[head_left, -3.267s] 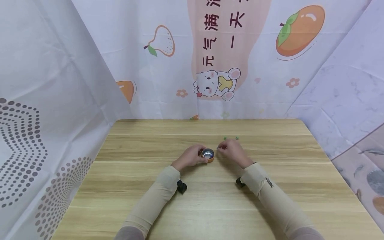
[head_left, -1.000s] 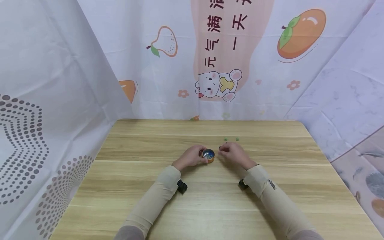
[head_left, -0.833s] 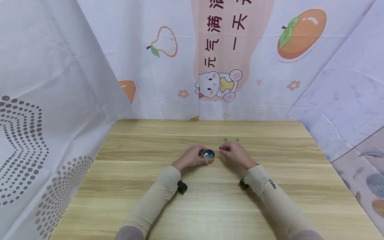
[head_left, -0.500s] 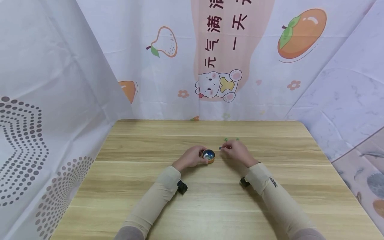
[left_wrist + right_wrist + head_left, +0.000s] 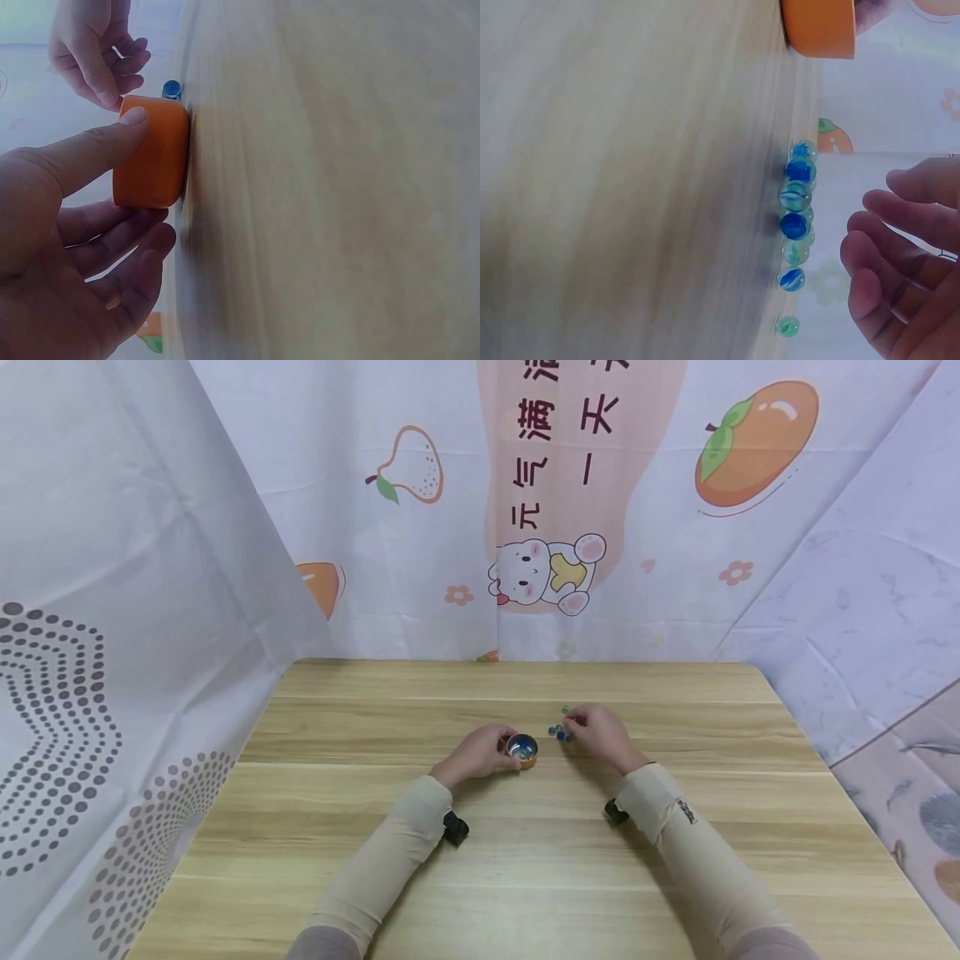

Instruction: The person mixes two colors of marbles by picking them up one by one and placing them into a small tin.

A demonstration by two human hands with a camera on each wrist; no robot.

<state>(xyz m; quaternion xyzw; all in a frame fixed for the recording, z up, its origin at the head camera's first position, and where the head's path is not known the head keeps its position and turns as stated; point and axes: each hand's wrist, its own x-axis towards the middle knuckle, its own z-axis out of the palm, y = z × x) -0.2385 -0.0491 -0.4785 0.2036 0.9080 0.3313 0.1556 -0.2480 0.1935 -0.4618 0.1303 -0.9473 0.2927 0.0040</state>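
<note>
My left hand [image 5: 480, 749] grips a small round orange cup [image 5: 154, 154] with a shiny metal inside; the thumb lies on one side and the fingers on the other. The cup stands upright on the table, and something blue shows inside it in the head view. To its right, my right hand [image 5: 597, 731] hovers beside a cluster of glass marbles [image 5: 795, 225], blue and clear green. Its fingers [image 5: 866, 225] are loosely bent, apart from the marbles in the right wrist view, and nothing shows between them. A green marble [image 5: 566, 709] lies just behind the cluster.
The wooden table [image 5: 420, 860] reaches back to a printed curtain [image 5: 420, 543]. Another curtain [image 5: 172, 568] hangs along the left side. Each wrist wears a small black camera, such as the left one [image 5: 454, 827].
My right hand has moved right, away from the cup, uncovering the blue marbles and now hiding the right-hand green one. More blue shows in the cup than 3.3 seconds ago. My left hand stays put.
</note>
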